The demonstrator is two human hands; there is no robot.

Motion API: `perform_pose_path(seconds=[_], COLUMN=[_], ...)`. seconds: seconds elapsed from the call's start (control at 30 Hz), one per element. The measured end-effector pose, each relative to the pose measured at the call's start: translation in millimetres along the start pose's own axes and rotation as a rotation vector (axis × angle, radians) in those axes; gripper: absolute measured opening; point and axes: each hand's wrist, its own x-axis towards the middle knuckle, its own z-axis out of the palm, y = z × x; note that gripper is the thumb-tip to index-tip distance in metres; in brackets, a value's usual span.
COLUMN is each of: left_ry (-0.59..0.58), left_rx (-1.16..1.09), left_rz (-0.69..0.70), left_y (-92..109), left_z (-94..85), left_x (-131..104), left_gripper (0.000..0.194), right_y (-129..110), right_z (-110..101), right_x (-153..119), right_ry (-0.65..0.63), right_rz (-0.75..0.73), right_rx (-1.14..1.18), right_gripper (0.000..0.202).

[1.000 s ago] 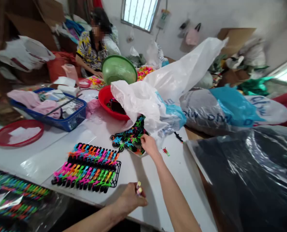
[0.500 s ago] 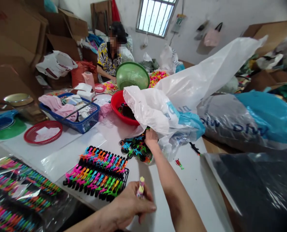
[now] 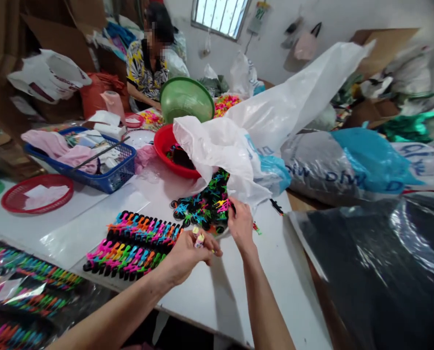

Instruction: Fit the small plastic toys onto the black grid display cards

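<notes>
My right hand (image 3: 241,224) has its fingertips closed around a pink-and-yellow plastic clip-like piece (image 3: 222,205), at the right edge of a loose pile (image 3: 198,204) of black and brightly coloured pieces. To its left, my left hand (image 3: 188,253) is raised over the table with its fingers curled and thumb pressed in. Pale yellow, patterned bits show at its fingers; I cannot tell whether they are finger wraps or something held. Beside that hand, two rows of multicoloured clip-like pieces (image 3: 129,248) stand in a black rack, partly covered by the hand.
A white plastic sack (image 3: 217,146) overhangs the pile and a red bowl (image 3: 162,146). Behind stands a green colander (image 3: 186,99). Left are a blue basket (image 3: 118,175) and red tray (image 3: 38,209); bagged clips (image 3: 23,287) lie lower left. A co-worker (image 3: 144,73) sits across the table.
My right hand has drawn back from under the sack's edge toward me, now with the pink-and-yellow clip-like piece. My left hand is nearer the pile. The view has shifted.
</notes>
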Motion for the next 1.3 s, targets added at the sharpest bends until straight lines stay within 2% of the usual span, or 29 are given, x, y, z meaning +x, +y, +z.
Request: perform_pose_path(seconds=[0.1,0.2,0.3,0.37,0.47,0.6,0.7,0.77,0.83,0.9,0.93,1.03,1.1,1.2,1.3], left_ry=[-0.064,-0.128,0.028,0.133,0.182,0.248,0.269,0.243,0.200,0.155,0.140,0.108,0.061,0.020,0.012], left_rx=[0.070,0.107,0.125,0.151,0.213,0.346,0.740,1.006,1.099,1.031,0.936,0.453,0.118,-0.112,-0.022], left_rz=[-0.176,-0.435,-0.586,-0.599,-0.530,-0.350,-0.084,0.121,0.261,0.277,0.221,-0.057,-0.176,-0.165,-0.055], left_y=[-19.0,-55.4,-91.8,-107.2,-115.2,-113.4,-109.0,-103.6,-97.6,-93.9,-93.5,-95.9,-97.0,-92.8,-83.9], left_z=[8.0,9.5,5.5,2.7,1.5,1.3,-4.4,-9.6,-12.0,-9.1,-5.5,10.4,20.4,27.5,25.4], left_x=[-11.6,-20.4,-14.1,-2.3,15.5,27.2,33.5,38.1,41.9,44.0,44.3,42.8,41.1,38.2,33.4], left_gripper=[0.029,0.035,0.033,0.033,0.035,0.033,0.022,0.016,0.017,0.020,0.022,0.031,0.040,0.042,0.037], right_y=[10.7,34.5,57.1,63.2,56.2,39.0,38.1,43.7,50.2,52.5,50.7,31.4,11.7,-11.6,-16.8], right_z=[-13.4,-9.7,-2.3,-4.0,-12.8,-6.8,5.8,6.6,-0.7,-12.5,-18.5,-31.8,-35.2,-33.3,-27.0], right_x=[-36.6,-80.7,-115.3,-128.1,-137.6,-147.9,-151.6,-152.0,-152.4,-153.0,-153.0,-151.0,-148.5,-147.2,-149.7], right_ry=[-0.020,-0.107,-0.197,-0.155,-0.081,-0.125,-0.086,-0.060,-0.012,0.069,0.107,0.167,0.158,0.132,0.099], right_rz=[-0.010,0.064,0.160,0.222,0.291,0.317,0.388,0.420,0.439,0.509,0.556,0.659,0.673,0.688,0.723], right_rx=[0.170,0.186,0.145,0.103,0.042,-0.067,-0.151,-0.118,-0.009,0.146,0.231,0.494,0.638,0.751,0.856], right_gripper=[0.031,0.028,0.028,0.032,0.033,0.028,0.029,0.029,0.032,0.038,0.040,0.043,0.042,0.039,0.033])
